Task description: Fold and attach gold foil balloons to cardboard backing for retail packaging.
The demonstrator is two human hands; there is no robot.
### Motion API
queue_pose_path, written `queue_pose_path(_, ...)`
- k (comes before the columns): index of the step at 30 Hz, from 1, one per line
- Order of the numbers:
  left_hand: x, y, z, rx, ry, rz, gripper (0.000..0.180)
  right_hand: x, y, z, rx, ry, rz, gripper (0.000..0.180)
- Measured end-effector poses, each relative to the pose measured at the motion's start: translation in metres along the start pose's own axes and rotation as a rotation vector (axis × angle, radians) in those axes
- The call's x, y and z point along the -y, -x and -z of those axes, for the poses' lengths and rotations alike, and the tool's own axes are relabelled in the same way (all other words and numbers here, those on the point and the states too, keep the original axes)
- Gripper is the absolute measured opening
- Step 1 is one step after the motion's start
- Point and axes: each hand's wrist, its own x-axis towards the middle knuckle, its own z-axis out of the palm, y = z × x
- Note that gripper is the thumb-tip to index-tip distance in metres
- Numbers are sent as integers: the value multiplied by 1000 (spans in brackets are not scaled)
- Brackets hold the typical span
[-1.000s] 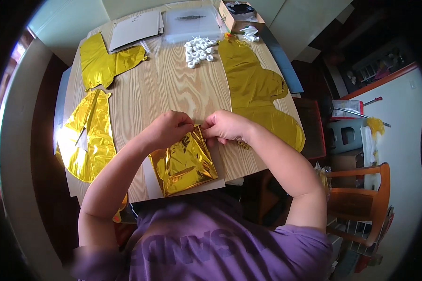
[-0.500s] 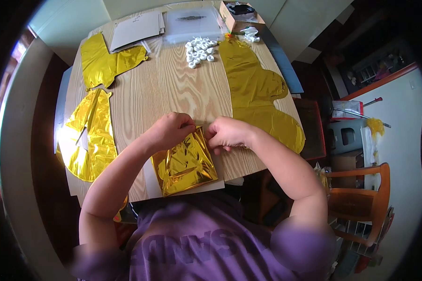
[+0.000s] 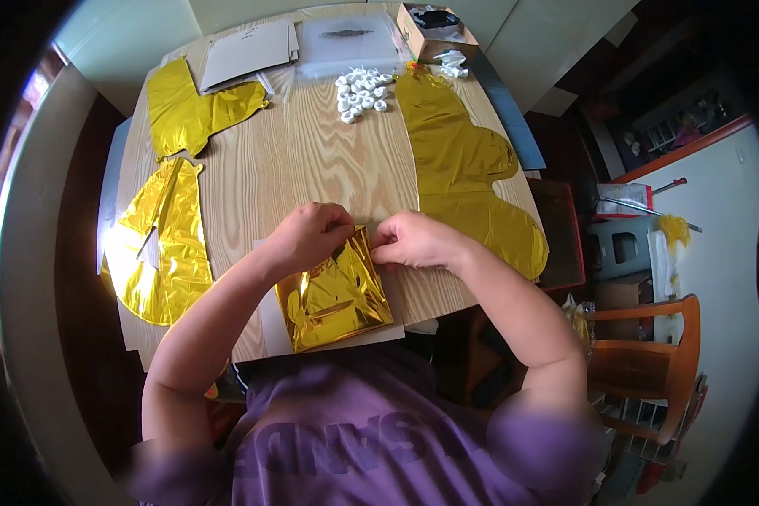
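Since half a sec ago only the right hand has clearly changed: its lower fingers, visible under the palm then, are now mostly out of sight; the left hand is abt where it was. Left to right: a shiny foil sheet lies near left, w/ a second foil piece far left, beyond it. Next, the left hand has thumb and fingers pinched together on the far edge of the folded gold packet, which sits near centre on a pale board. Packet looks v. light, thin, soft & slick, so prob. slides and springs open easily (creases too, judging by the wrinkles); best hold is likely flat fingertips on the folded edges, pressing rather than tugging, b/c thin film may tear. Small white rolls sit far centre. The right hand is narrow, fingertips at the packet's right edge; can't tell if they grip foil. Far right, a big flat foil shape stretches toward near right.
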Motion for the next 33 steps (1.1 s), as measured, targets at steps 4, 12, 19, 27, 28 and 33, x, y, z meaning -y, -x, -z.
queue_pose_path(4,-5,-2,3,58,50,75,25,-7,-4,-2,-53,-2,31,23)
queue_pose_path(12,-2,-15,4,122,159,37,24,-16,-9,-8,-95,4,15,20)
queue_pose_path(19,-12,-23,6,182,5,82,27,-6,-3,-8,-103,41,-8,18)
queue_pose_path(27,-8,-18,10,248,192,58,27,1,0,-6,-80,87,-54,16)
queue_pose_path(28,-7,-18,10,254,174,67,26,1,0,-6,-81,73,-50,16)
queue_pose_path(33,-8,-21,7,207,0,53,22,7,3,-7,-61,26,-83,16)
